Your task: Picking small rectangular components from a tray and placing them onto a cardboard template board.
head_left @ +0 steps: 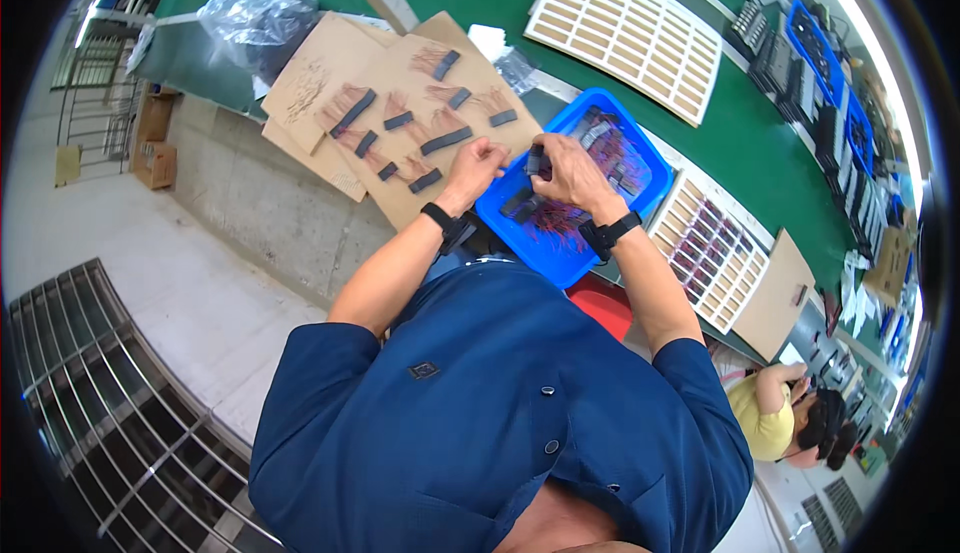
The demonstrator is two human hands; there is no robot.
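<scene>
My right hand (572,173) is over a blue plastic bin (655,190), its fingers closed on a dark grey block (535,160). Just left of it, at the bin's near-left rim, my left hand (474,173) has its fingers drawn together; whatever they hold is too small to make out. In the bin lie more dark blocks with thin red wires (560,221). On the cardboard sheet (400,198) to the left, several dark grey strips (446,140) are spread out, thin reddish wires fanning from them.
A white slotted tray (625,33) lies on the green table (745,143). Another slotted tray (705,248), partly filled with dark parts, sits right of the bin. Clear plastic bags (258,8) are at the far left. A person in yellow (765,418) is at lower right.
</scene>
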